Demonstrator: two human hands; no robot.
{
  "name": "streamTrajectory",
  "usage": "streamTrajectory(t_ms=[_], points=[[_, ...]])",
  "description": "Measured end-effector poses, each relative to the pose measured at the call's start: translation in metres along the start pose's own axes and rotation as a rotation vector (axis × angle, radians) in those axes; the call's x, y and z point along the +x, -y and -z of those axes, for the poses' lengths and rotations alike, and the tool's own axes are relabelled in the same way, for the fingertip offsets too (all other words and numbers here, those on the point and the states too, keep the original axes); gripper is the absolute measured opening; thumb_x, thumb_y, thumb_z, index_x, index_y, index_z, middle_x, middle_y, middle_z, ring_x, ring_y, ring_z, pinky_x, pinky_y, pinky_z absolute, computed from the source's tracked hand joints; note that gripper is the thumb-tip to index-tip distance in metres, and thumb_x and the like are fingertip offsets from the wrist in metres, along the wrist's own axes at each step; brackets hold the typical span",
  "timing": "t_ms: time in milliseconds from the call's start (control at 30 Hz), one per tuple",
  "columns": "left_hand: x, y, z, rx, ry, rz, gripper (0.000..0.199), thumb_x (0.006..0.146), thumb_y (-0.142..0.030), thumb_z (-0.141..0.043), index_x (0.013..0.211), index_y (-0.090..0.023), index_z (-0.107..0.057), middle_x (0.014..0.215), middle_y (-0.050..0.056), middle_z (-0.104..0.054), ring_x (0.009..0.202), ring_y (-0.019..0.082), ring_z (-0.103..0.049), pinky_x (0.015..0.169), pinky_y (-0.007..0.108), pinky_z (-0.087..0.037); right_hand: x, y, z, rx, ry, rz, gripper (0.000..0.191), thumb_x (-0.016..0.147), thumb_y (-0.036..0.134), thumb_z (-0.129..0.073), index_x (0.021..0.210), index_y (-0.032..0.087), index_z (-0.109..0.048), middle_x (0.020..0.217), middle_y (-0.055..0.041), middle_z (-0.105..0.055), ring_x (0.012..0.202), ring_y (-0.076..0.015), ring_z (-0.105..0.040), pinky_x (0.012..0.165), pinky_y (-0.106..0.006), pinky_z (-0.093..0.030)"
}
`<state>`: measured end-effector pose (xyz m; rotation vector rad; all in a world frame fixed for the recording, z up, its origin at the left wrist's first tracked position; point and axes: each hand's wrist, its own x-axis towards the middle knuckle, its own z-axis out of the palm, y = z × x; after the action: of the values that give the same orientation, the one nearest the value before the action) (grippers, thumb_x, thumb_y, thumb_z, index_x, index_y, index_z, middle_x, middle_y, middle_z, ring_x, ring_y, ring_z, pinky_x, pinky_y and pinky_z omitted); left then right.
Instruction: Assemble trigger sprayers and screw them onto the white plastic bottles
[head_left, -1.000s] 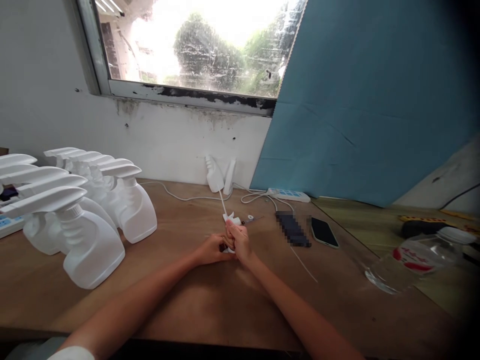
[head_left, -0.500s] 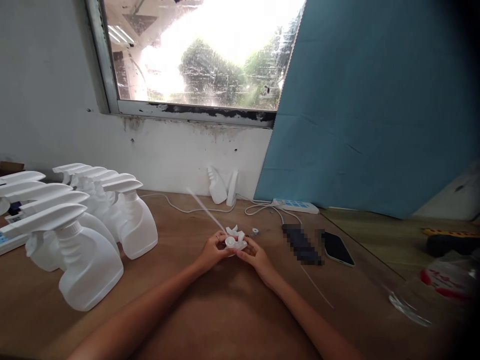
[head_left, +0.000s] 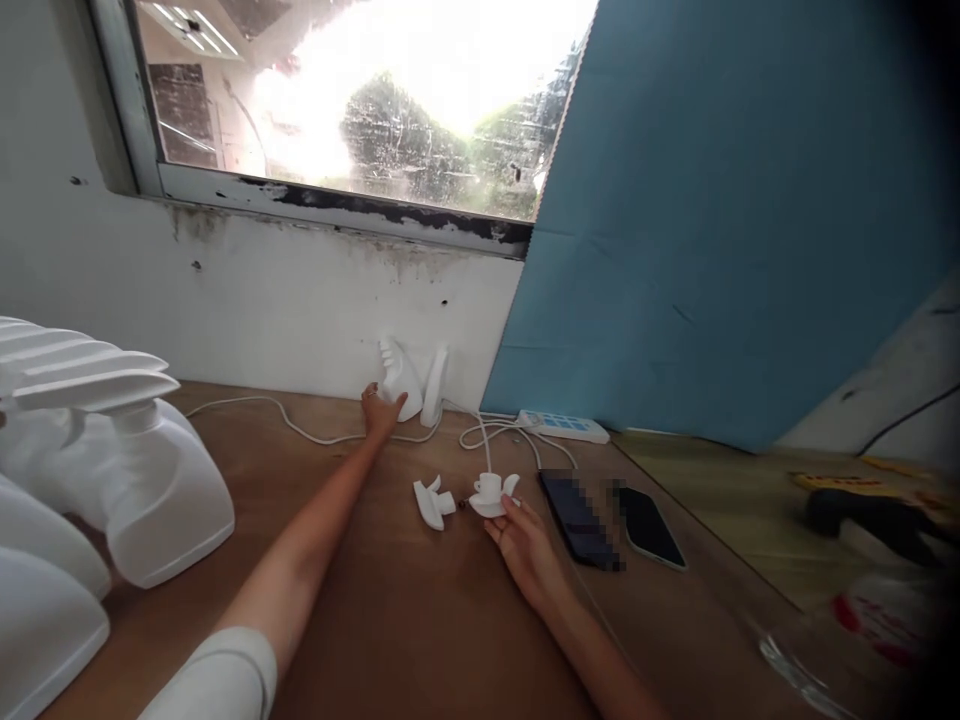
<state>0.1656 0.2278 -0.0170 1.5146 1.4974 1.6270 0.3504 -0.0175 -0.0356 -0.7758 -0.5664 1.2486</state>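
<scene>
The right hand's grip (head_left: 529, 555) is closing on the edge of a white sprayer head (head_left: 489, 498) above the counter (head_left: 360, 610), apparently leaving its collar and tube free. The left hand (head_left: 381, 414) is spreading around the low part of a white bottle (head_left: 402, 388), which is leaning on the wall (head_left: 300, 300), probably for support. The bottle is hiding some fingers, so whether that grip is clamping cannot be told.
</scene>
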Motion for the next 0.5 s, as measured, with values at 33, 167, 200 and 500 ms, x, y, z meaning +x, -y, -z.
streamTrajectory(t_ms=[33, 167, 200, 500], points=[[0.008, 0.000, -0.006, 0.003, -0.005, 0.027, 0.056, 0.068, -0.025, -0.076, 0.115, -0.010, -0.051, 0.115, 0.019, -0.054, 0.110, 0.030, -0.054, 0.094, 0.042, -0.042, 0.001, 0.000, 0.001, 0.005, 0.009, -0.003, 0.024, 0.067, 0.026, -0.080, 0.085, 0.021, -0.066, 0.090, -0.0017, -0.071, 0.080, -0.0162, -0.066, 0.068, -0.027, -0.052], [0.014, 0.001, 0.000, 0.008, -0.004, 0.016, 0.042, 0.066, -0.019, -0.074, 0.103, -0.012, -0.057, 0.100, 0.014, -0.063, 0.102, 0.030, -0.060, 0.087, 0.040, -0.046, 0.004, 0.006, 0.006, -0.022, 0.023, 0.053, 0.030, 0.066, 0.022, -0.080, 0.091, 0.023, -0.065, 0.096, -0.0008, -0.070, 0.091, -0.0185, -0.065, 0.074, -0.028, -0.052], [0.009, 0.001, 0.009, 0.012, -0.016, -0.015, 0.040, 0.069, -0.018, -0.072, 0.105, -0.013, -0.057, 0.104, 0.014, -0.062, 0.104, 0.029, -0.059, 0.089, 0.039, -0.045, 0.005, 0.009, 0.007, -0.038, 0.017, 0.072, 0.032, 0.064, 0.021, -0.081, 0.092, 0.024, -0.065, 0.097, -0.0005, -0.070, 0.092, -0.0191, -0.065, 0.073, -0.028, -0.052], [-0.085, 0.020, 0.141, 0.112, 0.023, -0.600, 0.035, 0.083, -0.017, -0.056, 0.117, -0.018, -0.052, 0.122, 0.011, -0.056, 0.117, 0.024, -0.050, 0.103, 0.042, -0.037, 0.003, 0.048, 0.025, -0.012, 0.011, 0.146, 0.027, 0.061, 0.024, -0.063, 0.087, 0.023, -0.061, 0.080, 0.0009, -0.064, 0.057, -0.0126, -0.056, 0.042, -0.023, -0.045]])
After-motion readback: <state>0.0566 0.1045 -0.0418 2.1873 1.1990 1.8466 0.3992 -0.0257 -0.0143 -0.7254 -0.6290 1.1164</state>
